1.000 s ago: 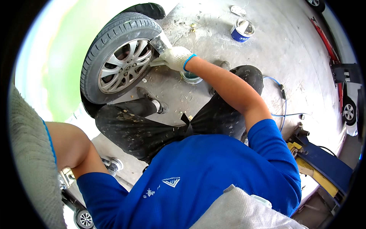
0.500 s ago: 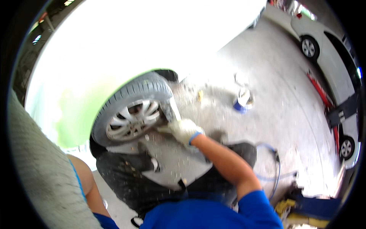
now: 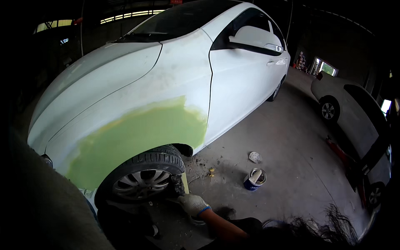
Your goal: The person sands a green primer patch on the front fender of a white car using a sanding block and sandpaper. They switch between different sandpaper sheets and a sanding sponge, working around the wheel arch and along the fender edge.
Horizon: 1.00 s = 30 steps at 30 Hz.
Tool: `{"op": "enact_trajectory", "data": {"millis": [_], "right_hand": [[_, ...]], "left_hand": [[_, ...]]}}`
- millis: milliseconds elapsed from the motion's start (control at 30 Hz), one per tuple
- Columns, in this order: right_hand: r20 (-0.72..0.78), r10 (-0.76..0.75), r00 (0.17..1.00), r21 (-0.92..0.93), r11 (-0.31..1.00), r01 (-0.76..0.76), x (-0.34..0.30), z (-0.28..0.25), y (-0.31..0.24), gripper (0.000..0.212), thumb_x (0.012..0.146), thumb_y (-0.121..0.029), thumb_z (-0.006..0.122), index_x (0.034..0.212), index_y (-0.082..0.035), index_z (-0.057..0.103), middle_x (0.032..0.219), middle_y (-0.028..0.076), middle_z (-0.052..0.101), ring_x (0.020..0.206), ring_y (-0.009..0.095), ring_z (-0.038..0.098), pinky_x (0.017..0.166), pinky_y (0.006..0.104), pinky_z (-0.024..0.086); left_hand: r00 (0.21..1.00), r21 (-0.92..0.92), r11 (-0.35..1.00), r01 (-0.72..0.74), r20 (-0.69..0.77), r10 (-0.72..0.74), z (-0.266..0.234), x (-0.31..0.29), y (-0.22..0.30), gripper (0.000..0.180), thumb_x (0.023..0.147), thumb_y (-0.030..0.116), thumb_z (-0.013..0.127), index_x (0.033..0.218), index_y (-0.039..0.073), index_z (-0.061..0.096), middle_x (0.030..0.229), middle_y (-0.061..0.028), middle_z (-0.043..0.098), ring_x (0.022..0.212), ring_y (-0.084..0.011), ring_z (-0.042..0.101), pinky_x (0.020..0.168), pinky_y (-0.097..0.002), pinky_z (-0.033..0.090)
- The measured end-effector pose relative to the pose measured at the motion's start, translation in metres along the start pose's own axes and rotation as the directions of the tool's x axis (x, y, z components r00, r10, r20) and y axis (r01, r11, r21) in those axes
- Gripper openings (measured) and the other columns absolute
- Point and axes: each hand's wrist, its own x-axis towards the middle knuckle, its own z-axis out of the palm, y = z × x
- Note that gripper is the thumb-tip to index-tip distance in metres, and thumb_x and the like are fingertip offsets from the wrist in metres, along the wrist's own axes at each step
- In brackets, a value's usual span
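Note:
My right hand (image 3: 193,205), in a white glove with a blue cuff, is low beside the front wheel (image 3: 141,183) of a white car. Its fingers are closed on a flat tool (image 3: 180,184) with a dark, rough face and a pale yellow edge, held upright against the tyre's right side; I cannot make out its exact kind. Above the wheel, the fender carries a large green patch of filler (image 3: 137,129). My left hand (image 3: 54,196), also gloved, is raised very close at the left edge, dark and large, with its fingers out of sight.
An open blue-and-silver can (image 3: 255,180) stands on the floor right of the wheel, with a pale scraper-like piece in it. Near it lies a whitish flat piece (image 3: 255,157) and yellowish scraps (image 3: 211,171). Another car (image 3: 354,108) and a red lift arm (image 3: 339,152) are at right.
The view has tilted up, now showing the hood, door and mirror. The picture has gone from overexposed to dark. My right hand still holds the tool beside the tyre.

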Motion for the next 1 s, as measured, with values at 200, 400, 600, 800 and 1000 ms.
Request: {"op": "enact_trajectory", "data": {"millis": [200,400,600,800,1000], "right_hand": [[-0.030,0.006,1.000,0.012,1.000,-0.005,0.000,0.001,-0.012,0.016,0.093,-0.017,0.056,0.102,-0.008,0.066,0.099,0.015,0.067,0.096,0.035,0.068,0.080,0.0484,0.055],[-0.068,0.029,0.997,-0.008,1.000,-0.030,-0.003,0.004,0.006,0.017,0.093,-0.019,0.056,0.099,-0.008,0.067,0.099,0.015,0.068,0.095,0.035,0.069,0.080,0.0478,0.056],[-0.115,-0.009,0.993,0.011,1.000,0.011,-0.002,0.009,0.002,0.016,0.092,-0.017,0.056,0.095,-0.007,0.067,0.093,0.017,0.069,0.092,0.037,0.069,0.079,0.0485,0.056],[-0.094,0.029,0.995,0.004,1.000,-0.028,-0.003,0.008,0.005,0.015,0.091,-0.017,0.057,0.095,-0.008,0.068,0.094,0.017,0.069,0.089,0.038,0.070,0.078,0.0489,0.056],[-0.080,0.025,0.996,-0.005,1.000,-0.026,-0.005,0.004,0.014,0.015,0.091,-0.020,0.058,0.096,-0.008,0.067,0.095,0.017,0.069,0.091,0.038,0.069,0.079,0.0488,0.056]], "left_hand": [[0.999,-0.005,1.000,0.015,0.053,-0.015,-0.027,0.012,-0.010,0.050,0.094,0.026,0.064,0.135,0.000,0.055,0.139,-0.0178,0.056,0.131,-0.0307,0.053,0.113,-0.0423,0.042],[1.000,-0.004,1.000,-0.005,0.027,0.005,-0.012,0.009,-0.011,0.050,0.094,0.024,0.064,0.135,-0.001,0.054,0.139,-0.0183,0.055,0.131,-0.0309,0.052,0.113,-0.0426,0.041],[0.999,0.008,1.000,-0.004,0.047,0.004,-0.021,0.013,-0.015,0.049,0.094,0.022,0.063,0.136,-0.002,0.053,0.139,-0.0187,0.055,0.131,-0.0311,0.052,0.114,-0.0428,0.041],[0.999,0.018,1.000,0.022,0.026,-0.022,-0.017,0.007,-0.017,0.049,0.094,0.020,0.063,0.136,-0.004,0.052,0.140,-0.0192,0.054,0.131,-0.0312,0.052,0.114,-0.0430,0.041],[1.000,-0.015,1.000,0.008,0.012,-0.008,-0.007,0.006,-0.017,0.049,0.094,0.018,0.063,0.136,-0.005,0.052,0.140,-0.0196,0.054,0.131,-0.0314,0.051,0.115,-0.0432,0.041]]}}
